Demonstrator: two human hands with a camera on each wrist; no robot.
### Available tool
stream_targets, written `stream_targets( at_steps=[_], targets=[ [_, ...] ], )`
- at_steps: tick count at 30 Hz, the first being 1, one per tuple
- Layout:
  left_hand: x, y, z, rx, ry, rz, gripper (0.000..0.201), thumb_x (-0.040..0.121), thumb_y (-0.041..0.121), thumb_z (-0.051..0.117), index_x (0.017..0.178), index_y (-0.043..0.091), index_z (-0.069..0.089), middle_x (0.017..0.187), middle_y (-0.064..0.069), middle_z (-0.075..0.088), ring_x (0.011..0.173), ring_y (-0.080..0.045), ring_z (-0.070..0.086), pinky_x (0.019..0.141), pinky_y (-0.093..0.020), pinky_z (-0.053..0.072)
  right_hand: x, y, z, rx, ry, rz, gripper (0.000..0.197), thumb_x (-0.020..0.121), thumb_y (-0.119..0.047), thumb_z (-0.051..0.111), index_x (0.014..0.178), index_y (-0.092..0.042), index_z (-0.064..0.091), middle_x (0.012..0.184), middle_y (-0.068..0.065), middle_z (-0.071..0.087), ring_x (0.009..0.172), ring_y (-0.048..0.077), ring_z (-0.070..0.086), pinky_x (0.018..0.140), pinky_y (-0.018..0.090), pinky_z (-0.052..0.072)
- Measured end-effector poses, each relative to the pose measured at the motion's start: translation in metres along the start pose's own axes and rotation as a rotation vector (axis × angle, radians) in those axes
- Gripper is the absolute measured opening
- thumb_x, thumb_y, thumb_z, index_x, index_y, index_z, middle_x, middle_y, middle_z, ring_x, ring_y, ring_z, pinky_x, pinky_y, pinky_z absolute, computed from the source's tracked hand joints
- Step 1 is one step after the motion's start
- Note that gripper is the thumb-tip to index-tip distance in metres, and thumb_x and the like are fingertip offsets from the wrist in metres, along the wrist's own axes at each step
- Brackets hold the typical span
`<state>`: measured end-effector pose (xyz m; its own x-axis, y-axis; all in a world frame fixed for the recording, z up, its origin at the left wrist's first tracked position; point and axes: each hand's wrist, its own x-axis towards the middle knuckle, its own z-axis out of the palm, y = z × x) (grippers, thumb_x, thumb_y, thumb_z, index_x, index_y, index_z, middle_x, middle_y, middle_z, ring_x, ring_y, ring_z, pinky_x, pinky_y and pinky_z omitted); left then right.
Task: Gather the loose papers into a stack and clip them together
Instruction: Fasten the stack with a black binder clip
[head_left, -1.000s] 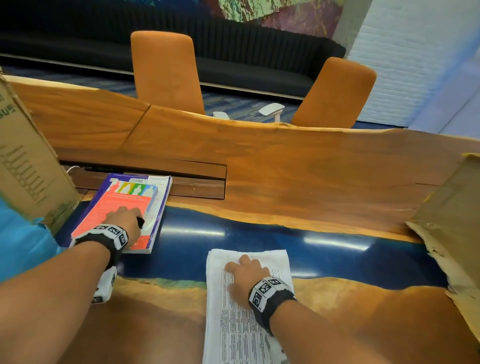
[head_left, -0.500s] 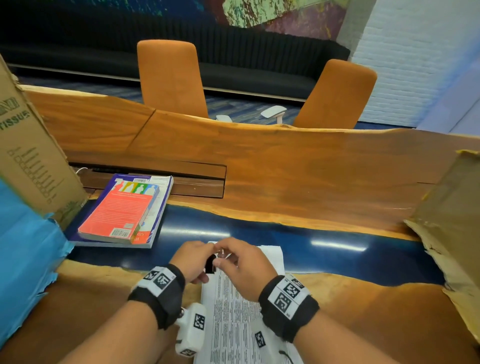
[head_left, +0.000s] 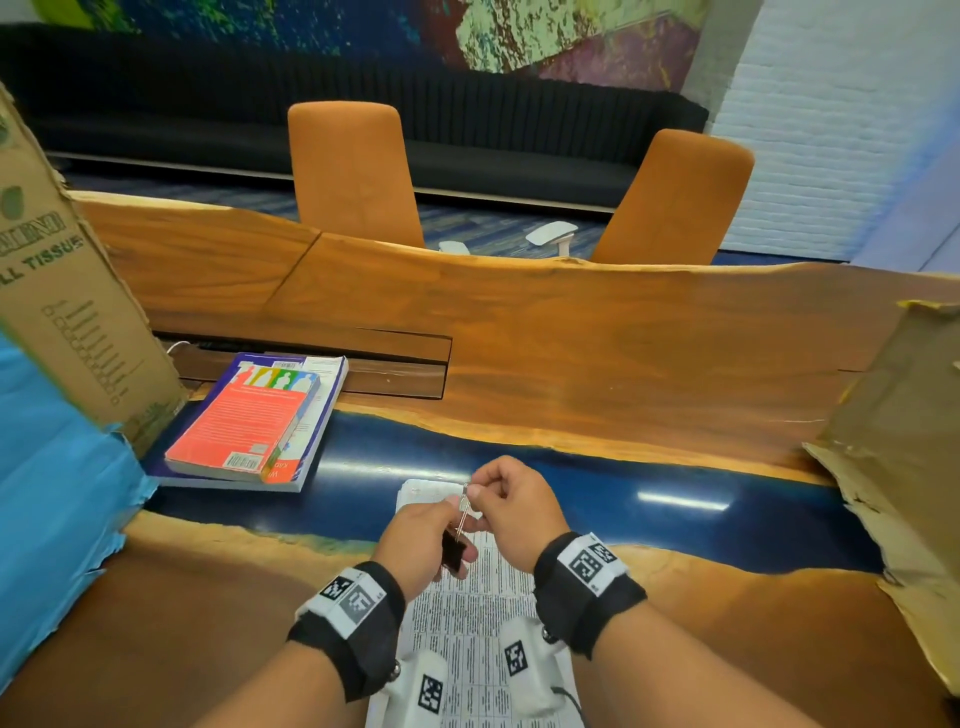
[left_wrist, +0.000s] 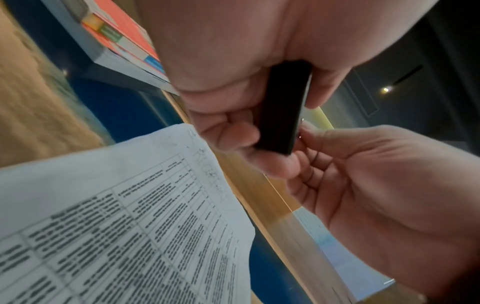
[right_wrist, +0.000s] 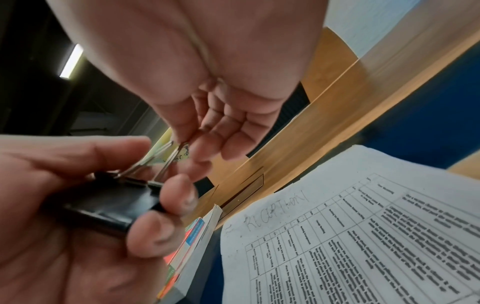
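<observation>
A stack of printed papers (head_left: 470, 613) lies flat on the table in front of me, its far edge over the blue strip; it also shows as papers (left_wrist: 116, 226) and papers (right_wrist: 363, 236). Above its far end my left hand (head_left: 421, 540) grips the black body of a binder clip (head_left: 452, 553), seen as the clip (left_wrist: 283, 107) and the clip (right_wrist: 109, 203). My right hand (head_left: 511, 506) pinches the clip's silver wire handles (right_wrist: 161, 158) between thumb and fingers. The clip hangs above the papers, not touching them.
Two books (head_left: 254, 421) are stacked at the left on the blue strip. A cardboard box (head_left: 67, 312) stands far left above blue plastic (head_left: 47, 509). Torn cardboard (head_left: 904, 457) rises at the right. Two orange chairs (head_left: 353, 171) stand behind the wooden table (head_left: 571, 343).
My left hand left the books with the clip and came to the papers. My right hand lifted off the stack and took the clip's wire handles; both hands now hold it.
</observation>
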<state>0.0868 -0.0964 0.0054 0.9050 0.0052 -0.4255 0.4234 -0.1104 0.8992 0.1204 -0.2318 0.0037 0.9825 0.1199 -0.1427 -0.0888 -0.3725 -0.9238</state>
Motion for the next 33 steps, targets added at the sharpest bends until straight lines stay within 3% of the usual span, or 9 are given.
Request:
stream_targets(
  at_steps=[7, 13, 16, 19, 22, 26, 28, 30, 33],
  targets=[
    [-0.009, 0.011, -0.001, -0.014, 0.001, -0.04, 0.03, 0.1, 0.012, 0.041, 0.082, -0.005, 0.059, 0.072, -0.019, 0.057, 0.038, -0.012, 0.053, 0.031, -0.016, 0.034, 0.001, -0.001, -0.004, -0.118, -0.027, -0.041, 0.014, 0.092, -0.016, 0.065, 0.08, -0.018, 0.058, 0.069, -0.002, 0.059, 0.06, 0.006, 0.066, 0.059, 0.025, 0.05],
    [-0.003, 0.005, -0.005, 0.029, 0.014, -0.116, 0.036, 0.1, 0.02, 0.042, 0.075, 0.002, 0.061, 0.065, -0.012, 0.064, 0.044, -0.018, 0.053, 0.036, -0.018, 0.031, -0.002, -0.005, -0.012, -0.184, -0.109, -0.065, 0.022, 0.087, -0.01, 0.062, 0.074, -0.018, 0.047, 0.066, -0.002, 0.052, 0.059, 0.01, 0.063, 0.056, 0.026, 0.046],
    [0.004, 0.0, -0.008, 0.003, 0.049, -0.17, 0.036, 0.099, 0.025, 0.042, 0.073, 0.007, 0.059, 0.056, -0.005, 0.063, 0.046, -0.02, 0.053, 0.044, -0.022, 0.025, -0.014, -0.008, -0.012, -0.27, -0.121, -0.14, 0.025, 0.079, -0.01, 0.061, 0.067, -0.021, 0.043, 0.066, 0.0, 0.049, 0.06, 0.016, 0.048, 0.057, 0.032, 0.042],
    [0.009, -0.003, -0.009, -0.043, 0.112, -0.19, 0.033, 0.097, 0.022, 0.045, 0.072, 0.007, 0.06, 0.05, -0.004, 0.058, 0.044, -0.019, 0.051, 0.045, -0.021, 0.028, -0.031, -0.006, 0.0, -0.39, -0.304, -0.18, 0.019, 0.076, -0.018, 0.061, 0.066, -0.023, 0.045, 0.068, -0.006, 0.051, 0.063, 0.018, 0.051, 0.06, 0.033, 0.047],
    [0.014, -0.008, -0.004, -0.06, 0.143, -0.21, 0.034, 0.094, 0.02, 0.048, 0.065, 0.008, 0.062, 0.06, -0.004, 0.056, 0.05, -0.021, 0.046, 0.051, -0.024, 0.034, -0.047, -0.006, 0.019, -0.675, -0.442, -0.254, 0.007, 0.085, -0.024, 0.056, 0.083, -0.026, 0.05, 0.08, -0.007, 0.055, 0.078, 0.021, 0.058, 0.071, 0.034, 0.05],
    [0.018, -0.011, -0.004, -0.167, 0.202, -0.247, 0.028, 0.091, 0.015, 0.05, 0.069, 0.007, 0.064, 0.066, -0.011, 0.058, 0.059, -0.025, 0.051, 0.056, -0.028, 0.04, -0.048, 0.001, 0.024, -0.708, -0.293, -0.295, 0.025, 0.093, -0.037, 0.049, 0.116, -0.029, 0.048, 0.101, -0.006, 0.065, 0.09, 0.019, 0.063, 0.079, 0.035, 0.053],
    [0.019, -0.012, -0.008, -0.302, 0.217, -0.262, 0.017, 0.091, 0.014, 0.053, 0.081, 0.007, 0.065, 0.069, -0.013, 0.062, 0.062, -0.026, 0.055, 0.059, -0.03, 0.045, -0.046, 0.001, 0.017, -0.619, -0.249, -0.292, 0.008, 0.099, -0.036, 0.045, 0.097, -0.028, 0.047, 0.083, -0.011, 0.059, 0.074, 0.011, 0.056, 0.068, 0.027, 0.046],
    [0.019, -0.014, -0.013, -0.464, 0.202, -0.238, 0.011, 0.092, 0.015, 0.055, 0.091, 0.007, 0.063, 0.066, -0.011, 0.066, 0.061, -0.024, 0.059, 0.06, -0.031, 0.049, -0.042, 0.006, 0.01, -0.486, -0.192, -0.222, 0.023, 0.101, -0.034, 0.047, 0.08, -0.026, 0.041, 0.065, -0.013, 0.049, 0.059, 0.008, 0.046, 0.055, 0.022, 0.038],
    [0.023, -0.017, -0.02, -0.539, 0.217, -0.184, 0.012, 0.093, 0.017, 0.06, 0.094, 0.005, 0.063, 0.071, -0.008, 0.07, 0.06, -0.019, 0.063, 0.062, -0.03, 0.049, -0.029, 0.019, 0.001, -0.187, -0.108, -0.004, 0.028, 0.099, -0.029, 0.054, 0.073, -0.022, 0.045, 0.063, -0.001, 0.057, 0.054, 0.018, 0.056, 0.054, 0.027, 0.047]
  ],
)
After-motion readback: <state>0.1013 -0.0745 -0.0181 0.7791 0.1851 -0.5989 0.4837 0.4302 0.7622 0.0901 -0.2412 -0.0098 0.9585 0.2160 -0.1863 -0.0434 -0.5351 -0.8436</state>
